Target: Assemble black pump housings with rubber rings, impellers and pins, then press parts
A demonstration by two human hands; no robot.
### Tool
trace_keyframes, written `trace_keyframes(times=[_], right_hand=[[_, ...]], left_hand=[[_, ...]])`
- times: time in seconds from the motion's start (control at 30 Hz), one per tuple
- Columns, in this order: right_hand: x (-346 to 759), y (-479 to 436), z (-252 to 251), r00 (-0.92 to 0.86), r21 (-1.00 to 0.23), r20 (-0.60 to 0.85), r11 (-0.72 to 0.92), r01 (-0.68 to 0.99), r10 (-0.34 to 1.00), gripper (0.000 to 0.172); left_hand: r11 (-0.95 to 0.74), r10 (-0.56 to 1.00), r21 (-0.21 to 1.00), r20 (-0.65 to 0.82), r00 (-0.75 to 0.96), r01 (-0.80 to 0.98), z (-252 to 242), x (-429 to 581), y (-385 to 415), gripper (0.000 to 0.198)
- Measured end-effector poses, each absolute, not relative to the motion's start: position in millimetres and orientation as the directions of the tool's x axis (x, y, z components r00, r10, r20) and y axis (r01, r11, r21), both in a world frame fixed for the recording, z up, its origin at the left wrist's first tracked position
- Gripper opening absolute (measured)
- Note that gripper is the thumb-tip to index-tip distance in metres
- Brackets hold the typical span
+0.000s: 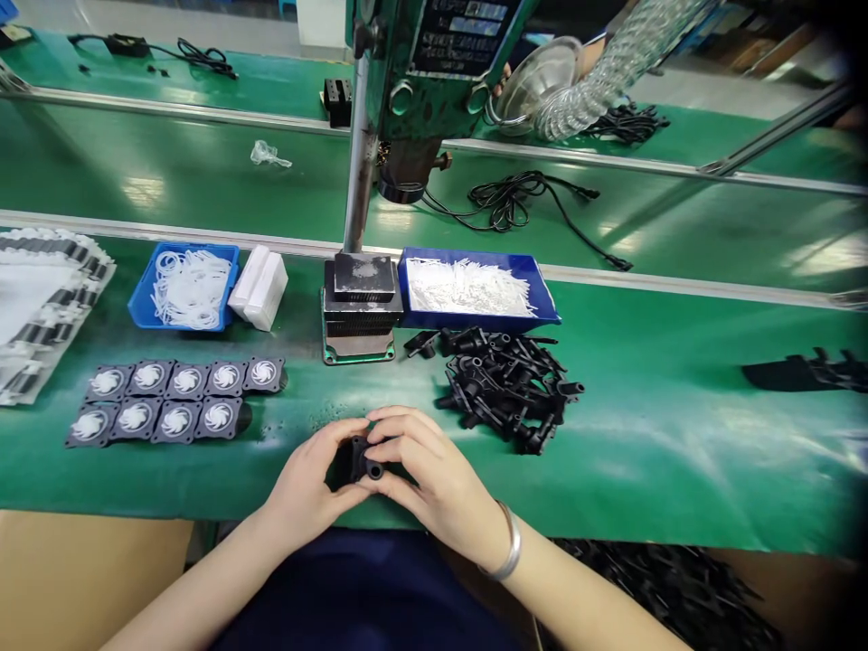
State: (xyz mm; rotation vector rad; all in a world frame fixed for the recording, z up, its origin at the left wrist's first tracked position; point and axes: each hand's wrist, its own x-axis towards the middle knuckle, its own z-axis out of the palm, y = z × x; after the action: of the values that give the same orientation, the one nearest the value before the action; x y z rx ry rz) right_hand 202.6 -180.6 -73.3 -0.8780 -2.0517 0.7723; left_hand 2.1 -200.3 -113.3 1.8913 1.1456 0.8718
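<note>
At the far left edge lies a stack (41, 312) of pale and black pieces, cut off by the view. Just right of it, 9 black squares (186, 380) with white rotors lie on the green table (651, 452) in 2 rows, 5 behind and 4 in front. Behind them stand a blue bin (141, 300) of white rings and, touching or nearly touching it, a white block (261, 287).

The left hand (305, 479) curves around a black part (359, 461) near the table's front edge, its thumb and fingertips closed on it. Beyond the part, a metal block (363, 303) sits below the green press (407, 117). The right hand (434, 475), a bracelet (510, 542) on its wrist, grasps the same part from the right with thumb and fingers.

Right of the metal block is a blue tray (475, 320) of white strips, with a heap (508, 384) of black pieces in front. Behind the tray lies a coiled cable (508, 199). At the right, 1 black item (793, 372) lies well apart.
</note>
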Motion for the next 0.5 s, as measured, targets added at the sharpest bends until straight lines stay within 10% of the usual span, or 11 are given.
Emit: trace_keyframes(times=[0.5], right_hand=[[201.8, -181.8, -79.1, -0.465, -0.775, 0.388, 0.555, 0.303, 0.796, 0.02]], left_hand=[[-0.415, 0.878, 0.803, 0.23, 0.419, 0.429, -99.3, 1.5, -194.7, 0.043]])
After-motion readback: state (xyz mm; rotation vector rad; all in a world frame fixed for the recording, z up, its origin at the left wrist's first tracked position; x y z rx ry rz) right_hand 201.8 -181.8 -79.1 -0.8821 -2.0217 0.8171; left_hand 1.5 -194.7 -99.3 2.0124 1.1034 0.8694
